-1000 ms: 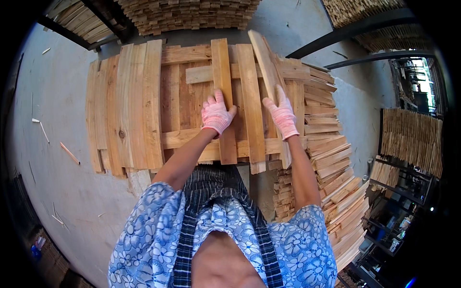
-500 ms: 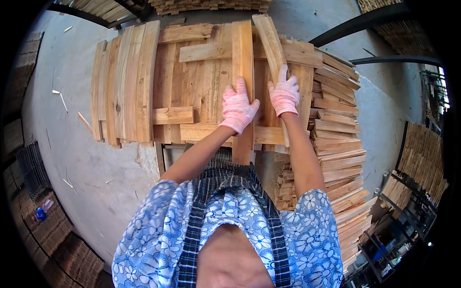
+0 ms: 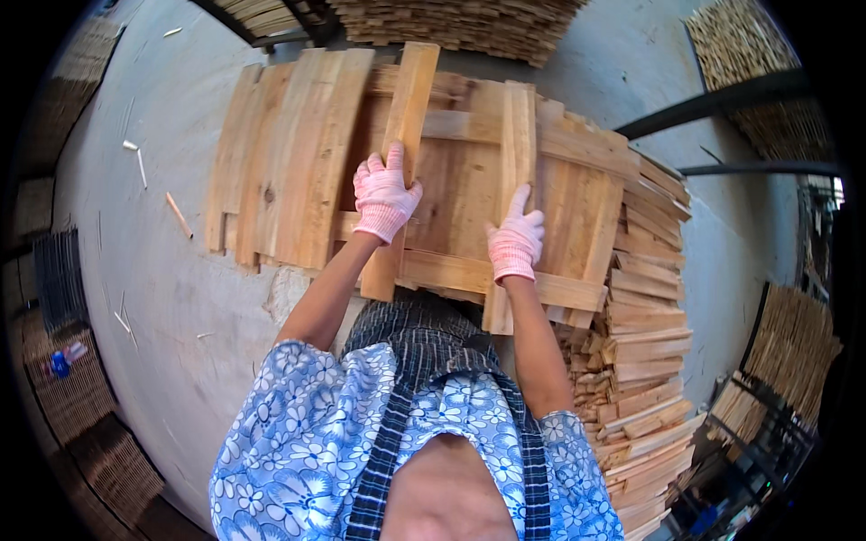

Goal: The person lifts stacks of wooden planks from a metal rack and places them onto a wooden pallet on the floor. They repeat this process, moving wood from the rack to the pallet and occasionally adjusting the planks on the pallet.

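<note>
My left hand (image 3: 386, 194), in a pink-and-white knit glove, grips a narrow wooden board (image 3: 413, 99) with the thumb along its right edge. That board slants across the stack next to a row of boards laid side by side (image 3: 298, 153). In a matching glove, my right hand (image 3: 517, 239) holds a second wooden board (image 3: 518, 126) further right, its index finger stretched along the wood. Both boards lie over two crosswise slats, the far slat (image 3: 577, 149) and the near slat (image 3: 442, 269). Below the slats shows a layer of wider planks (image 3: 465, 185).
A long pile of split wood pieces (image 3: 649, 347) runs along my right side. Stacked boards (image 3: 460, 22) stand beyond the stack. Dark metal bars (image 3: 713, 104) reach in at the upper right. Wood scraps (image 3: 179, 215) lie on the concrete floor at left.
My left hand has carried its board leftward, close to the row of boards. My right hand has brought its board nearer to me, across both slats. The view has also turned somewhat.
</note>
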